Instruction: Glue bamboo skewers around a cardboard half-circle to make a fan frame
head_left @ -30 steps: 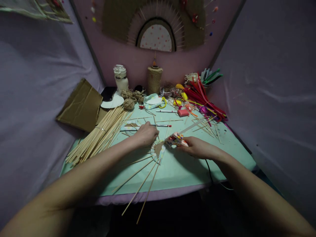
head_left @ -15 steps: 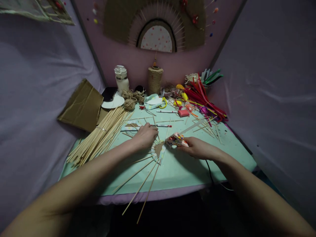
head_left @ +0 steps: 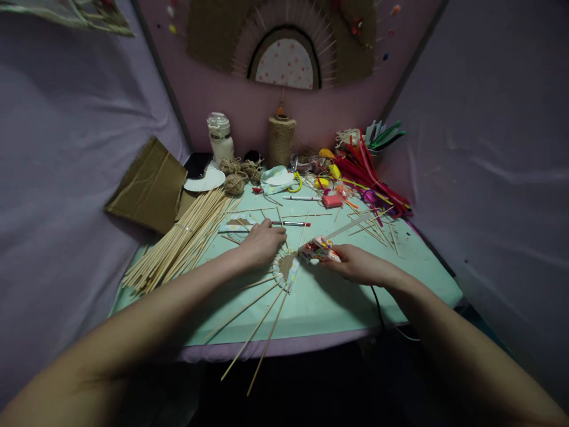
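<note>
Spanning the tabletop [head_left: 329,302], left to right: left grip [head_left: 262,244], fingers bent, whether clasped on anything cannot be told. Half-round cardboard piece [head_left: 287,267], sticks [head_left: 267,341] radiating, just beside left fingertips, wearer's side. Patterned glue gun [head_left: 318,250], clamped in right grip [head_left: 355,263].

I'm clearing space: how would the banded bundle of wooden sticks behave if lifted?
The stick bundle would probably stay stiff lengthwise, looking long and straight. Its ends may splay, as only one narrow band shows around it.
</note>
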`<control>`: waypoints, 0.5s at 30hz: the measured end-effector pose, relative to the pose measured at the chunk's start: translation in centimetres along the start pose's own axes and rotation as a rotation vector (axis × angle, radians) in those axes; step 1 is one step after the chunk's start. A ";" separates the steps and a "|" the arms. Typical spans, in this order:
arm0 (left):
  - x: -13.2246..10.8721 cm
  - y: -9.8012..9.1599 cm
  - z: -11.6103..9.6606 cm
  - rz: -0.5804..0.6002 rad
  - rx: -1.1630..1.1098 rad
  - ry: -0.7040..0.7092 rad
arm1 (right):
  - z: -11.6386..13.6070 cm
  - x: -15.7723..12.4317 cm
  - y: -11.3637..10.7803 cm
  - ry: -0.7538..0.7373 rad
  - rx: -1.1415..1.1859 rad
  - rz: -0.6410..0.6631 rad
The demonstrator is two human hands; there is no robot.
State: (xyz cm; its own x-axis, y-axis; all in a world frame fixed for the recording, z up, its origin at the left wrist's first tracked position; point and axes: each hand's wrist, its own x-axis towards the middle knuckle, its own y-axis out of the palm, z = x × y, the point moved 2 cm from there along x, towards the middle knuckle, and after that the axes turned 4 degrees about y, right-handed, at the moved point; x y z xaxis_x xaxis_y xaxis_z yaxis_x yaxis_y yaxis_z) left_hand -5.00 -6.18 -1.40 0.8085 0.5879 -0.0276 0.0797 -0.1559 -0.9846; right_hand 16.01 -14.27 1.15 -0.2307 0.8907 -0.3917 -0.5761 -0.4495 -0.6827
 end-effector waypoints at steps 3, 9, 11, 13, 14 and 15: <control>0.0 0.0 0.0 -0.001 0.045 -0.004 | 0.0 0.0 0.0 -0.001 -0.002 -0.007; -0.2 -0.2 -0.2 0.025 0.070 -0.012 | 0.0 -0.1 0.1 0.011 0.006 0.003; -0.2 -0.3 -0.3 0.036 0.068 -0.016 | 0.0 -0.1 0.1 0.014 0.009 0.003; -0.2 -0.3 -0.3 0.040 0.064 -0.013 | 0.0 -0.1 0.1 0.009 0.007 -0.003; -0.2 -0.3 -0.3 0.039 0.059 -0.013 | 0.0 -0.1 0.1 0.003 0.006 -0.004; -0.2 -0.3 -0.3 0.036 0.055 -0.014 | -0.1 -0.1 0.1 -0.003 0.005 -0.005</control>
State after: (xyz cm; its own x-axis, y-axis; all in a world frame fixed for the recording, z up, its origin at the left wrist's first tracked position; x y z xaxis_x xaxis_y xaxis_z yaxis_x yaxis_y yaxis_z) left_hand -5.04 -6.46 -1.05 0.8022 0.5936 -0.0651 0.0185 -0.1337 -0.9909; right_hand 16.04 -14.40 1.07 -0.2295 0.8933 -0.3864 -0.5810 -0.4443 -0.6819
